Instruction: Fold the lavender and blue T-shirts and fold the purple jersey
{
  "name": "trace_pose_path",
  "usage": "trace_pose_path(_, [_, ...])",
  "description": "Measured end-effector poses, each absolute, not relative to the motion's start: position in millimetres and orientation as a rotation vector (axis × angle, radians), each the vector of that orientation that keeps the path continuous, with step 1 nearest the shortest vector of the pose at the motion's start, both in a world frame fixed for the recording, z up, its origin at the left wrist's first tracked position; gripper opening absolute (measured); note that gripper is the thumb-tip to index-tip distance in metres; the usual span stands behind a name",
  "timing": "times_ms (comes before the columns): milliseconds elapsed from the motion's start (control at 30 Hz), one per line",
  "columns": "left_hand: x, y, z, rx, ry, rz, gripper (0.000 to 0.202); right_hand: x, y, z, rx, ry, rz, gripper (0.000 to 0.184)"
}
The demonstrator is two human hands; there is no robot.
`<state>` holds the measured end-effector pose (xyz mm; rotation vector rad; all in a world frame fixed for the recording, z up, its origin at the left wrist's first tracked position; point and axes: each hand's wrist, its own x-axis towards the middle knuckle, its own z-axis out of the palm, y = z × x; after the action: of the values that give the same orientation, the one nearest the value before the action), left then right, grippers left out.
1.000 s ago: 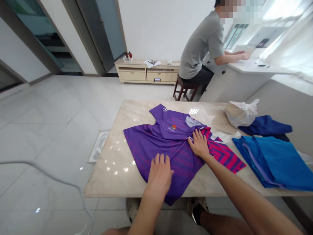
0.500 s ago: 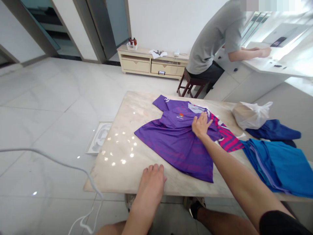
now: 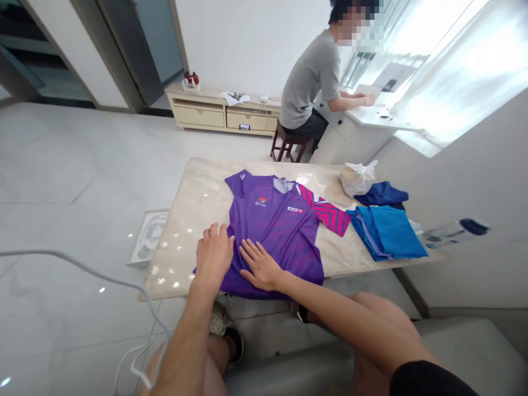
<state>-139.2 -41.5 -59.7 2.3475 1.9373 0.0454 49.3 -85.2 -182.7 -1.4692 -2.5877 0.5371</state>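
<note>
A purple short-sleeved jersey point(image 3: 272, 231) lies spread front side up on the marble-look table point(image 3: 185, 203). Its neck points to the far side, its hem hangs at the near edge, and one sleeve is striped pink. My right hand point(image 3: 260, 265) rests flat on the lower front of the jersey, fingers stretched out. At the jersey's left side is my left hand point(image 3: 214, 250), fingers apart and slightly bent, with nothing seen in it. Some creases run across the jersey's lower part.
Folded blue clothes point(image 3: 390, 231) lie at the table's right, with a dark blue cloth point(image 3: 381, 193) and a white plastic bag point(image 3: 357, 179) behind. A clear bottle point(image 3: 457, 231) stands at the far right. A white cable point(image 3: 94, 269) crosses at left. A person point(image 3: 313, 82) sits at a desk.
My right hand has moved from the jersey's chest to its lower front. My left hand has gone from the bare table to the jersey's side. The jersey lies straighter and nearer; the view has shifted right.
</note>
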Motion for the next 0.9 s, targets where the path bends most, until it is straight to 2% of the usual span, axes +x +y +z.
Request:
trace_pose_path(67, [-134.1, -44.0, -64.8, 2.398, 1.863, 0.054, 0.05, 64.9, -104.0, -166.9, -1.226, -2.704, 0.705, 0.073])
trace_pose_path(133, [-130.3, -44.1, -74.7, 2.425, 1.766, 0.026, 0.055, 87.7, -106.9, -146.2, -1.132, -2.739, 0.83, 0.06])
trace_pose_path(200, [-127.0, -38.0, -87.3, 2.407, 1.673, -0.057, 0.063, 116.6, -95.2, -127.3, -1.325, -2.69, 0.813, 0.05])
trace_pose_path(267, [-122.5, -25.0, -100.8, 2.373, 1.618, -0.135, 0.07, 147.7, -75.7, -118.1, -1.626, -2.603, 0.675, 0.047])
trace_pose_path(400, [-109.9, 7.1, -124.6, 2.402, 1.624, -0.071, 0.074, 201.9, -48.1, -137.6, -2.181, -2.301, 0.336, 0.06])
trace_pose_path(500, [-104.3, 18.4, -132.3, 2.349, 1.753, -0.105, 0.077, 231.7, -52.9, -163.8, -2.5, -2.081, 0.319, 0.074])
trace_pose_path(600, [-106.7, 16.7, -125.2, 2.272, 1.837, -0.266, 0.067, 253.1, -65.6, -170.4, -2.551, -2.081, 0.338, 0.076])
trace_pose_path(733, [-115.6, 4.1, -102.7, 2.188, 1.884, -0.45, 0.054, 273.2, -72.4, -147.4, -2.553, -2.096, 0.438, 0.059])
trace_pose_path(833, [-120.8, -4.0, -96.4, 2.228, 1.981, -0.441, 0.048, 286.7, -71.4, -138.4, -2.478, -2.1, 0.335, 0.053])
trace_pose_path(900, [-124.0, -3.8, -102.0, 2.314, 1.994, -0.351, 0.051, 295.3, -69.0, -145.6, -2.378, -2.151, 0.249, 0.054])
